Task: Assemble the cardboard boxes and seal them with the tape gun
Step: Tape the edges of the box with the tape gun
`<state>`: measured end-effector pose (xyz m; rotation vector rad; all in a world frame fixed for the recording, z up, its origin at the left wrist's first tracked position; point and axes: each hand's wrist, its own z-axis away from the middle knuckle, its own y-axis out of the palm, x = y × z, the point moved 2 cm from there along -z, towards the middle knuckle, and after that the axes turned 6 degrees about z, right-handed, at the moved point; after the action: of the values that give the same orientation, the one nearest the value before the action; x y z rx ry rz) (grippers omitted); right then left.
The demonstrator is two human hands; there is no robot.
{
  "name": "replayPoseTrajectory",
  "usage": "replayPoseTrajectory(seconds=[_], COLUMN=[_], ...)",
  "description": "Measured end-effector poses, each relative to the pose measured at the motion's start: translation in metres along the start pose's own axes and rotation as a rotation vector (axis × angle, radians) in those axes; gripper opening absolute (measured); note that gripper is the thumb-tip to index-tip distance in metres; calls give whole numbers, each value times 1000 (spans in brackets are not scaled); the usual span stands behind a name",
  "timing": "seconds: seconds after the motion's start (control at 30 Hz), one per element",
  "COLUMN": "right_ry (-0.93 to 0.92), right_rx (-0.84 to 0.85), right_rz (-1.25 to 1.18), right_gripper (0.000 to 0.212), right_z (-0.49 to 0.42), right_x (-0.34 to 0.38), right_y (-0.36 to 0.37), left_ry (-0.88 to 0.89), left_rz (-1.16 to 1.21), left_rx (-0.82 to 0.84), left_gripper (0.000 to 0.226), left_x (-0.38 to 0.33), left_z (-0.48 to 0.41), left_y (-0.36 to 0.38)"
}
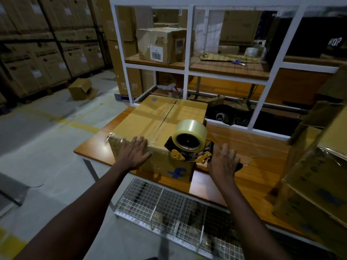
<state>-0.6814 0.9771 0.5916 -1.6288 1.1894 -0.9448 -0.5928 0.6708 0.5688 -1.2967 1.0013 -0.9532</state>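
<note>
A closed cardboard box [159, 121] with a blue logo on its near side stands on the wooden table [249, 147]. Its top flaps meet at a centre seam, and clear tape shows along the near top edge. My left hand [134, 153] lies flat with straight fingers on the box's near left corner. A tape gun [189, 145] with a roll of clear tape sits against the box's near right top corner. My right hand [223, 162] grips its black handle from behind.
A white metal shelf frame [188, 53] behind the table holds a taped box, scissors and a tape roll. Stacked cardboard boxes [317, 175] crowd the table's right end. A wire mesh rack [169, 209] sits below the table's front edge. Box stacks line the left wall.
</note>
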Motion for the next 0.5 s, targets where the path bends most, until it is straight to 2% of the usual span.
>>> replayPoseTrajectory(seconds=[0.1, 0.27, 0.4, 0.5], right_ry=[9, 3, 62, 86], right_rx=[-5, 9, -48, -36], right_rz=[7, -34, -53, -65], right_gripper=[35, 40, 34, 41], right_z=[-1, 0, 9, 17], right_x=[2, -4, -25, -39], right_y=[-1, -2, -2, 3], left_ry=[150, 141, 145, 144], left_rz=[-47, -6, 15, 29], left_rx=[24, 13, 15, 21], left_gripper=[98, 94, 95, 96], left_x=[-33, -34, -34, -35], left_z=[1, 3, 2, 3], left_y=[6, 20, 19, 21])
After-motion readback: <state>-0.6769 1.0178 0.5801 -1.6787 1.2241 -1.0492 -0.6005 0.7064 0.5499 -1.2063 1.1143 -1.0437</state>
